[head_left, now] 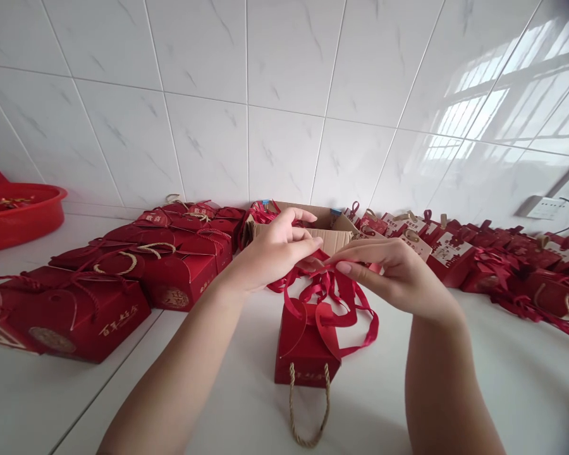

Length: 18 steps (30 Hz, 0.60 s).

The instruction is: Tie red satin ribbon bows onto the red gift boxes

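Observation:
A small red gift box point(310, 344) stands on the white table in front of me, its rope handle point(310, 436) hanging toward me. Red ribbon point(367, 328) loops over and behind the box. Above it, my right hand point(398, 275) pinches the ribbon between thumb and fingertips. My left hand point(279, 249) is just beside it, thumb and fingers curled together at the ribbon. The fingers of the left hand partly cover what they grip.
Red gift boxes with rope handles point(180, 265) fill the left side. More decorated red boxes point(450, 253) line the right. Behind my hands stands an open cardboard box point(303, 240) holding ribbons. A red basin point(21, 221) sits far left; a power strip point(543, 207) is on the right.

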{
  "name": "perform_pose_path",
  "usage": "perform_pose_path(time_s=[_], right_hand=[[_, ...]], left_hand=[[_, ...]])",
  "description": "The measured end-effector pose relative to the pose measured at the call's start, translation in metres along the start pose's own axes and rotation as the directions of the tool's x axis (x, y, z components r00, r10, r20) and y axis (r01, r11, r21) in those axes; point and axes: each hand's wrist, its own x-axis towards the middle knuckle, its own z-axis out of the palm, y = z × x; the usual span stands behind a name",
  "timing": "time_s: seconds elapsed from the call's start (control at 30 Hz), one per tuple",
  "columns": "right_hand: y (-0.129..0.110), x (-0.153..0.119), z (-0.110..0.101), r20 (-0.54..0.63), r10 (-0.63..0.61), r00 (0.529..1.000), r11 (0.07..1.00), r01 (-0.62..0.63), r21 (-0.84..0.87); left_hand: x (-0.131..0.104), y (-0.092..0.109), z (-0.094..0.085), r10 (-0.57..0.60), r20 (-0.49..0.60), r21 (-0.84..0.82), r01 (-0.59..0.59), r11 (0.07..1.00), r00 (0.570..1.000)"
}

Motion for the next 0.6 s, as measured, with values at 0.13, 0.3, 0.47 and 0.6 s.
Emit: perform_pose_path(time_s=[0.13, 0.3, 0.47, 0.6], right_hand=[[-0.001, 0.000, 0.003, 0.020, -0.024, 1.000, 0.983, 0.027, -0.182], [0.001, 0.002, 0.006, -0.013, -0.044, 0.999, 0.967, 0.039, -0.250], [0.005, 0.006, 0.004, -0.030, -0.019, 0.999, 0.985, 0.013, -0.174], [0.015, 0.008, 0.002, -0.064, 0.098, 0.993, 0.986, -0.088, 0.144]], left_hand=[[0.002, -0.003, -0.001, 0.005, -0.037, 0.144, 0.000, 0.990, 0.999], [0.004, -0.005, -0.003, -0.047, -0.024, 0.124, 0.050, 0.991, 0.999], [0.004, -0.005, 0.001, 0.012, -0.035, 0.230, -0.004, 0.973, 0.999], [0.000, 0.000, 0.004, 0.256, -0.044, 0.551, -0.190, 0.813, 0.966]])
